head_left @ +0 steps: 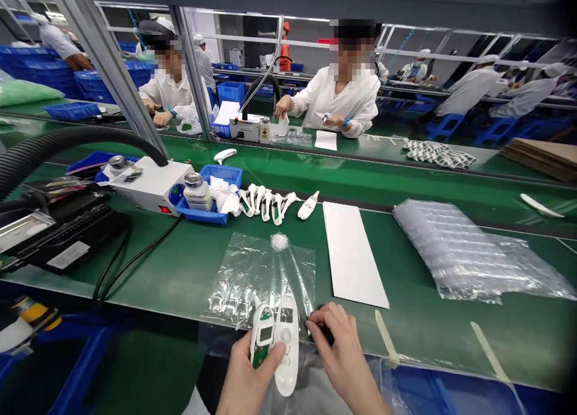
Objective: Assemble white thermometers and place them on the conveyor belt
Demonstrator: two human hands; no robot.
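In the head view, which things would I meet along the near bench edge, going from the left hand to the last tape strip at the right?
Left hand → long white cover → right hand → first pale tape strip → second pale tape strip

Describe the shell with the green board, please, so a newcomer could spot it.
At the green bench, find the left hand by the near edge. It holds the white shell at left, the cover at right. Green board shows in the shell, not the cover.
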